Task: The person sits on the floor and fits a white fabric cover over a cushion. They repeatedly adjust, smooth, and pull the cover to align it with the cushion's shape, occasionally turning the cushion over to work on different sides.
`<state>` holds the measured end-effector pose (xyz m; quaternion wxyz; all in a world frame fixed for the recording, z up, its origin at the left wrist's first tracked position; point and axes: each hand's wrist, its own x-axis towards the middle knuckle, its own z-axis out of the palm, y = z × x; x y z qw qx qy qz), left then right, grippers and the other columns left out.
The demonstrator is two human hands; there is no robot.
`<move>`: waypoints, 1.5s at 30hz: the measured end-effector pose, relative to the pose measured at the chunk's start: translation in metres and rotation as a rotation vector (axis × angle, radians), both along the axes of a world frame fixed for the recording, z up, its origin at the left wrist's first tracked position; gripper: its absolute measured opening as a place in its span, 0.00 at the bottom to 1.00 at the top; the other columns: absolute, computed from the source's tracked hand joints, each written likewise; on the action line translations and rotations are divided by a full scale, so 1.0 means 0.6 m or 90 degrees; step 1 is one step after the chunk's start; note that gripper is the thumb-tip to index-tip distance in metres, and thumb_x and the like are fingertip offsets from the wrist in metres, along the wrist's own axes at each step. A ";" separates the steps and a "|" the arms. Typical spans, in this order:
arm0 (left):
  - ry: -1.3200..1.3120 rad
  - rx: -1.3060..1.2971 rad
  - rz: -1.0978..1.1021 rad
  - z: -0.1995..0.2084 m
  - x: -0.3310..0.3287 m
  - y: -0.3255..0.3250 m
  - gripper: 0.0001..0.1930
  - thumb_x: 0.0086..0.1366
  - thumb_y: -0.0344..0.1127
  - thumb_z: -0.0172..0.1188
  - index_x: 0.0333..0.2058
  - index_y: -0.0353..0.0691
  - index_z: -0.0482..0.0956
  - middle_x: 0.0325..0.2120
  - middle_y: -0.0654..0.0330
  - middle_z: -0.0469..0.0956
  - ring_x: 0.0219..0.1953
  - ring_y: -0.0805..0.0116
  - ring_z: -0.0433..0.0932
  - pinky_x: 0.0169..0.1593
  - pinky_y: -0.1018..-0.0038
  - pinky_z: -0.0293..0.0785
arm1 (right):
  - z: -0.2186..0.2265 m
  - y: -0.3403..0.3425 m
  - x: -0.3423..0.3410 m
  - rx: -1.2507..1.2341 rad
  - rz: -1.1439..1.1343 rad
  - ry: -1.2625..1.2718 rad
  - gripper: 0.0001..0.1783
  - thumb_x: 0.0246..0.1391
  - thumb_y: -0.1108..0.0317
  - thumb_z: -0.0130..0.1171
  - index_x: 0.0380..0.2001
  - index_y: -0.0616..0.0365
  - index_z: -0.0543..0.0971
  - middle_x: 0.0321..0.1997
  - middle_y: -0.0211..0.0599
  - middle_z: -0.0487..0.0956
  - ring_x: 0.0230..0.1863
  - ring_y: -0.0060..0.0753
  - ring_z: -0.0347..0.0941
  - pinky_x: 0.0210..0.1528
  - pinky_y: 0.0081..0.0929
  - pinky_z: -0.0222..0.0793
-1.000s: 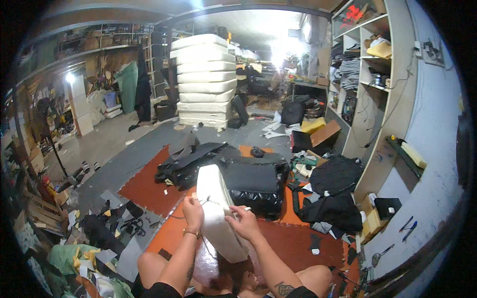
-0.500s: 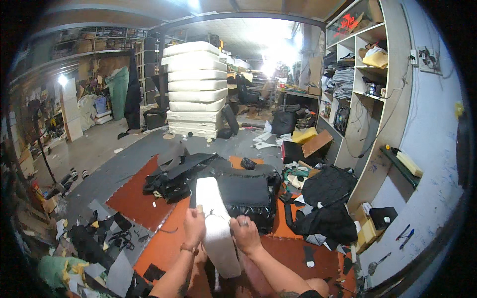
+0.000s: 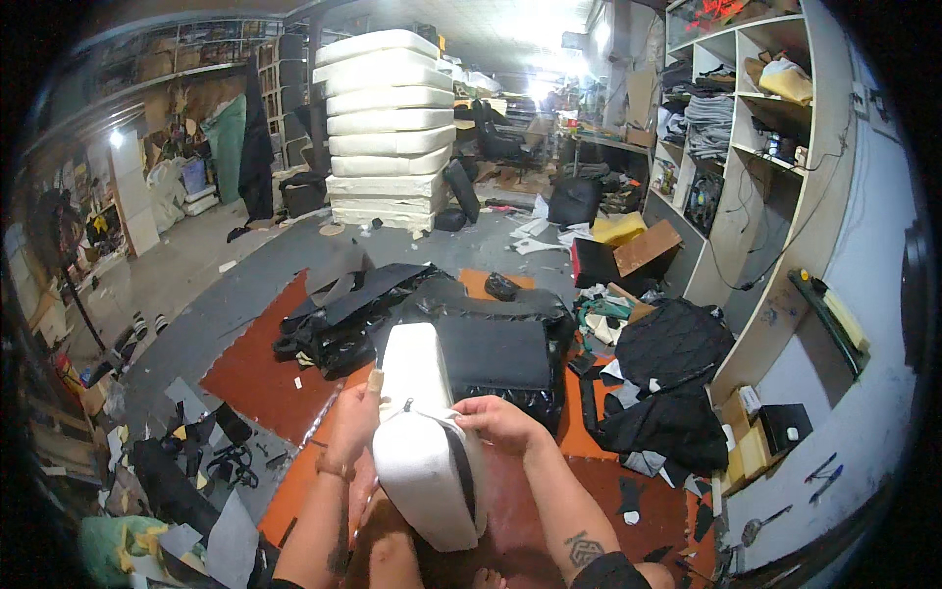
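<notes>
Left hand [image 3: 355, 418] touches left edge of cushion [image 3: 412, 476], finger closure not determinable; right hand [image 3: 498, 422] pinches fabric [image 3: 442, 415] at right edge.

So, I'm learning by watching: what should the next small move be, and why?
I'd probably have the right hand ease the pale edge gently outward while the left hand steadies the white padded piece. The right hand is pinching that edge above a dark strip, possibly an opening, and the left hand is at the opposite side.
</notes>
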<state>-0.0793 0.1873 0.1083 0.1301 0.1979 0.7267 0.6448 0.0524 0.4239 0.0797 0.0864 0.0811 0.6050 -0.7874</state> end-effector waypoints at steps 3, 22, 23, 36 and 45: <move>0.043 -0.063 0.053 0.005 0.034 -0.007 0.27 0.75 0.57 0.60 0.32 0.33 0.76 0.27 0.58 0.79 0.31 0.70 0.77 0.36 0.68 0.74 | -0.027 -0.004 -0.017 -0.004 -0.036 0.000 0.11 0.61 0.69 0.59 0.44 0.60 0.83 0.39 0.27 0.81 0.43 0.23 0.75 0.51 0.25 0.71; 0.171 -0.086 0.204 0.029 0.145 -0.002 0.27 0.63 0.54 0.74 0.30 0.34 0.73 0.24 0.52 0.79 0.29 0.64 0.78 0.35 0.63 0.75 | 0.035 -0.127 0.125 0.663 -0.307 0.299 0.10 0.62 0.70 0.64 0.43 0.64 0.83 0.42 0.45 0.84 0.46 0.46 0.83 0.48 0.38 0.77; 0.172 -0.088 0.208 0.026 0.144 -0.004 0.27 0.63 0.53 0.75 0.30 0.34 0.73 0.25 0.52 0.79 0.29 0.64 0.78 0.35 0.63 0.75 | 0.040 -0.127 0.122 0.607 -0.285 0.206 0.10 0.64 0.69 0.63 0.42 0.65 0.83 0.40 0.43 0.85 0.45 0.41 0.83 0.48 0.37 0.77; 0.212 -0.028 0.180 0.003 0.191 -0.013 0.24 0.62 0.46 0.76 0.29 0.34 0.71 0.32 0.42 0.83 0.39 0.52 0.84 0.49 0.59 0.79 | 0.026 -0.039 0.109 0.144 0.129 0.074 0.17 0.57 0.57 0.76 0.40 0.54 0.80 0.39 0.20 0.80 0.42 0.16 0.72 0.50 0.22 0.67; 0.198 -0.083 0.230 0.008 0.148 0.014 0.29 0.59 0.56 0.75 0.29 0.34 0.73 0.24 0.44 0.79 0.29 0.45 0.80 0.36 0.55 0.74 | 0.102 -0.087 0.118 0.416 -0.072 0.008 0.21 0.59 0.53 0.75 0.41 0.58 0.81 0.36 0.25 0.79 0.37 0.20 0.72 0.40 0.25 0.68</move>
